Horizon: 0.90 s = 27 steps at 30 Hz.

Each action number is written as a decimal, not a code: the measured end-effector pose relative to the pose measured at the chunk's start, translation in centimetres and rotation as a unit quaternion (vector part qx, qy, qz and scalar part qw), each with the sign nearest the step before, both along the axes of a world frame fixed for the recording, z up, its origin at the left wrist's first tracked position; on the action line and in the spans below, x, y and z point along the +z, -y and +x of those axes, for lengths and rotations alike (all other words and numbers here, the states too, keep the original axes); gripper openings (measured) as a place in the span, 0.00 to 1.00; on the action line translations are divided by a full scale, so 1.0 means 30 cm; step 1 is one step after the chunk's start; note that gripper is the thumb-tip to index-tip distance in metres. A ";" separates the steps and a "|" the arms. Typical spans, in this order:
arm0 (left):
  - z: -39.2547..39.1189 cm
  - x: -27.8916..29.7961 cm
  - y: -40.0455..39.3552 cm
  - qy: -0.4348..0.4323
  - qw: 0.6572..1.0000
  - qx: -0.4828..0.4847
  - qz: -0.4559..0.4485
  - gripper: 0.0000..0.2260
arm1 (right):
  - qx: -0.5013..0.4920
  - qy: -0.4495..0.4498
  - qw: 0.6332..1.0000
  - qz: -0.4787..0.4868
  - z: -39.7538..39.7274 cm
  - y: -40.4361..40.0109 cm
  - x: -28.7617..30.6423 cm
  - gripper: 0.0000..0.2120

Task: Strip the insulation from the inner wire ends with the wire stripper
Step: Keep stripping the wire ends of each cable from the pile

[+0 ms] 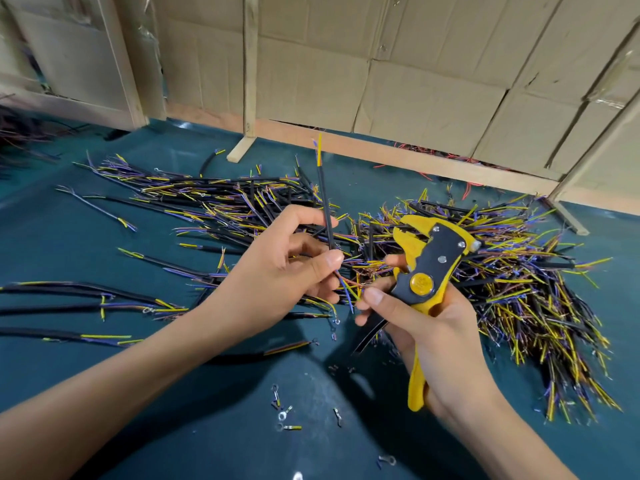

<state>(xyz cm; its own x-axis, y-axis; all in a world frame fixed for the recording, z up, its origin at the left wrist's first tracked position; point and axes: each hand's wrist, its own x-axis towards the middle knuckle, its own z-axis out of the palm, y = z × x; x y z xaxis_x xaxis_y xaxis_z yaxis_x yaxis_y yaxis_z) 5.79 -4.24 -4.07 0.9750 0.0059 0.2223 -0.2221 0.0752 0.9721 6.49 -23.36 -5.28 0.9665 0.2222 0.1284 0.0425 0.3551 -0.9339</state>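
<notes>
I see left hand (294, 268) pinching a black cable (325, 209) upright, right hand (436, 327) clenched around yellow wire stripper (429, 268), cable heaps (512, 271) loose on green table (104, 237)

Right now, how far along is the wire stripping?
Done: can't confirm; the cable heap shows fanned yellow and purple inner wires, bare tips too small to judge. In hand: left hand pinches one black cable, lower inner wires pointing toward the right hand, which grips the yellow wire stripper; wires not yet in its jaws. Left: this cable at least.
</notes>
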 end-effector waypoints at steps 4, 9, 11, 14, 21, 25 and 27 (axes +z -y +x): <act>-0.001 0.001 -0.003 -0.017 1.000 -0.003 0.011 0.16 | -0.033 0.015 0.998 -0.046 0.000 0.005 -0.001 0.16; -0.007 -0.007 0.004 -0.062 0.995 0.045 -0.067 0.11 | -0.067 0.075 0.986 -0.135 -0.023 -0.007 -0.003 0.16; -0.014 -0.013 0.020 -0.083 0.988 0.046 -0.123 0.10 | -0.079 0.094 0.979 -0.160 -0.037 -0.018 -0.006 0.17; -0.023 -0.016 0.042 -0.104 0.975 0.034 -0.195 0.08 | -0.097 0.108 0.974 -0.177 -0.048 -0.027 -0.011 0.17; -0.030 -0.001 0.049 -0.132 0.962 0.000 -0.240 0.18 | -0.103 0.118 0.976 -0.153 -0.058 -0.023 0.004 0.15; -0.030 0.012 0.040 -0.146 0.967 -0.006 -0.208 0.21 | -0.116 0.124 0.974 -0.149 -0.057 -0.026 -0.007 0.12; -0.030 0.019 0.033 -0.160 0.971 -0.010 -0.179 0.23 | -0.131 0.138 0.970 -0.153 -0.056 -0.024 -0.014 0.11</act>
<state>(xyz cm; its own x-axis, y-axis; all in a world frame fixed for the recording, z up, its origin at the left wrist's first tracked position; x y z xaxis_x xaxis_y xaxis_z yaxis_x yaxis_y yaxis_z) 4.90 -5.24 -3.51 0.9944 0.0076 -0.1054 0.0923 0.4228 0.9015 4.82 -22.62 -5.69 0.9328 0.0418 0.3578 0.3579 0.0071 -0.9337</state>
